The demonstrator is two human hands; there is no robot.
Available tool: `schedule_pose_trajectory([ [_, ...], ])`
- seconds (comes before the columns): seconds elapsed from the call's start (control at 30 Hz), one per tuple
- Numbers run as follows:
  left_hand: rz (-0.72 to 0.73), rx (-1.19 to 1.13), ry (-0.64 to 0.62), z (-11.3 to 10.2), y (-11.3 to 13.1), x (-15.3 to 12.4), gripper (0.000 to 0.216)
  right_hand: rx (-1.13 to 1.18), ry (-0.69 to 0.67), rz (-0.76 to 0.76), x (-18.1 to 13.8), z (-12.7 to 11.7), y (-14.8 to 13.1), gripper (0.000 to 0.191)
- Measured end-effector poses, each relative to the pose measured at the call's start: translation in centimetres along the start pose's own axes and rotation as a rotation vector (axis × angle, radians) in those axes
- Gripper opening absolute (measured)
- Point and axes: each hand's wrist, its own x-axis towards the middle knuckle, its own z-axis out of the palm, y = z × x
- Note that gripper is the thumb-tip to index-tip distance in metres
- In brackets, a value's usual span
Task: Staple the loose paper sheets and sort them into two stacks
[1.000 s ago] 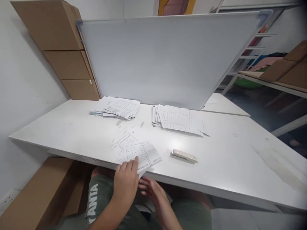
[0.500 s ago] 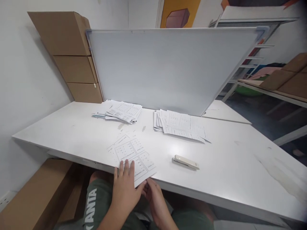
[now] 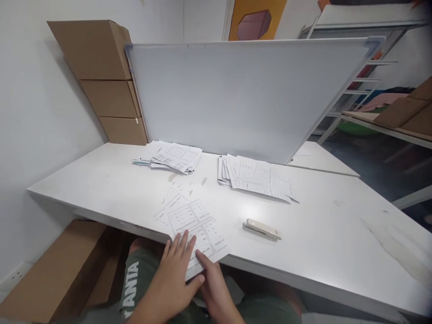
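A printed paper sheet [image 3: 202,225] lies at the table's near edge, its near corner hanging over. Part of another sheet sticks out beneath it on the far left side. My left hand [image 3: 175,274] rests on the near part of the top sheet with fingers stretched out. At the overhanging corner, my right hand [image 3: 216,285] pinches the paper, thumb on top and the other fingers hidden underneath. A pale stapler [image 3: 262,228] lies to the right of the sheets, apart from both hands.
Two loose piles of printed papers, a left pile [image 3: 177,157] and a right pile [image 3: 258,177], lie before an upright whiteboard [image 3: 243,99]. Stacked cardboard boxes [image 3: 111,96] stand at the back left. Another cardboard box [image 3: 64,265] sits below the white table [image 3: 91,180].
My right thumb has moved from the paper's edge onto its top surface. The top sheet has shifted slightly right, and my left hand lies a little lower. The view has also moved slightly.
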Motion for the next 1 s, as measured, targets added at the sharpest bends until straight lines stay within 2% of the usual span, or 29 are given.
schedule_pose_trajectory([
  [0.07,-0.012,-0.045,0.032,-1.5,-1.7,0.7,0.068,-0.022,0.019,-0.005,-0.2,-0.8,-0.1,0.063],
  [0.13,-0.107,-0.041,0.122,-2.2,-3.9,2.2,0.062,-0.068,0.037,-0.004,-0.6,-1.8,-0.3,0.064],
  [0.2,-0.170,-0.023,0.164,-1.9,-5.8,3.8,0.061,-0.135,0.050,0.001,-0.9,-2.8,-0.6,0.062],
  [0.3,-0.129,-0.008,0.176,-0.4,-7.4,5.4,0.059,-0.250,0.070,0.029,-1.2,-4.0,-1.3,0.058],
  [0.4,-0.088,0.000,0.203,0.6,-7.5,5.6,0.058,-0.323,0.067,0.035,-1.2,-5.0,-2.4,0.057],
  [0.6,-0.097,-0.019,0.168,0.5,-7.4,5.9,0.064,-0.412,0.138,0.015,-0.9,-6.5,-4.3,0.065],
  [0.83,-0.115,-0.041,0.132,0.4,-7.3,5.9,0.066,-0.291,0.154,-0.051,-1.4,-6.6,-4.3,0.057],
  [1.0,-0.134,-0.082,0.068,-0.4,-6.8,5.7,0.065,-0.379,0.080,0.062,-2.0,-7.0,-5.5,0.043],
])
